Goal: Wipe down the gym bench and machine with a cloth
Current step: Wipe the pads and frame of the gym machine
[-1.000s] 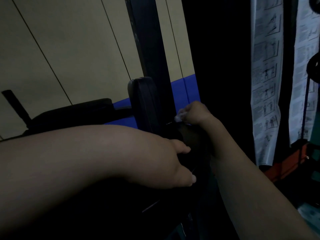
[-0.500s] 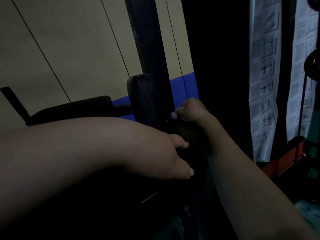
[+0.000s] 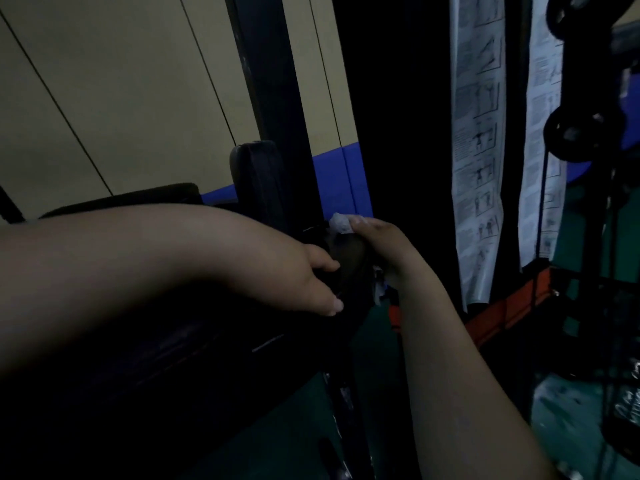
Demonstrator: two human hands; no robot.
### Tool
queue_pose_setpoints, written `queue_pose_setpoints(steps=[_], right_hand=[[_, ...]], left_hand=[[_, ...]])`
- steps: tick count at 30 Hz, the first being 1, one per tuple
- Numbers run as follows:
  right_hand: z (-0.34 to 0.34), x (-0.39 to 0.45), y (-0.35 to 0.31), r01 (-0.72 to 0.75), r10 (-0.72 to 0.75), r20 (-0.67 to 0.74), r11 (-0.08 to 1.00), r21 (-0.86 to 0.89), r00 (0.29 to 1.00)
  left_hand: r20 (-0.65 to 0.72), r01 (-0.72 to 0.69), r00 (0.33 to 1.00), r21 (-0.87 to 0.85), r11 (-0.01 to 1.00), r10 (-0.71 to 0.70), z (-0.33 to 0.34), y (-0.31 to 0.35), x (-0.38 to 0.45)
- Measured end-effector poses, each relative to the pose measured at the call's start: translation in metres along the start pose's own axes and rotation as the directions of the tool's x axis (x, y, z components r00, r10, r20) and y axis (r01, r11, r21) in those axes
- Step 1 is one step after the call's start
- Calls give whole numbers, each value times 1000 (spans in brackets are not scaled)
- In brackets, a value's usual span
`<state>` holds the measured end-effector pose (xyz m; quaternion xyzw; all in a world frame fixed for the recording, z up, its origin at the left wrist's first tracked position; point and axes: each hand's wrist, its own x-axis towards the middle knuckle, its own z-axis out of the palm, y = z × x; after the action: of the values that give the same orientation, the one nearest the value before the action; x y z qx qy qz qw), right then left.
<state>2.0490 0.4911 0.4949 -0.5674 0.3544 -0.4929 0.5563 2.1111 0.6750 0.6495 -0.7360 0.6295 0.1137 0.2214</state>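
Dim gym, bench (image 3: 214, 341) nearly black, left hand (image 3: 311, 282) resting on it, right hand (image 3: 384, 244) pinching half-hidden cloth (image 3: 341, 223).

One head-worn view looks forward and down, close over both forearms, toward the machine upright (image 3: 273, 98)

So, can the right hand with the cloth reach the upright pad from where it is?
Probably yes. The right hand holds the cloth just right of the pad; only the dark post stands between, partly blocking.
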Motion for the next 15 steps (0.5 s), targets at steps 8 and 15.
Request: queue_pose_setpoints(steps=[8,15], right_hand=[[2,-102,-23,226,-200,-188,966,128,961],[32,-161,-10,365,-339,-341,931,12,877]], left_hand=[[-23,-21,999,91,996,23,-1,3,-11],[-148,-21,988,120,993,39,3,2,-36]])
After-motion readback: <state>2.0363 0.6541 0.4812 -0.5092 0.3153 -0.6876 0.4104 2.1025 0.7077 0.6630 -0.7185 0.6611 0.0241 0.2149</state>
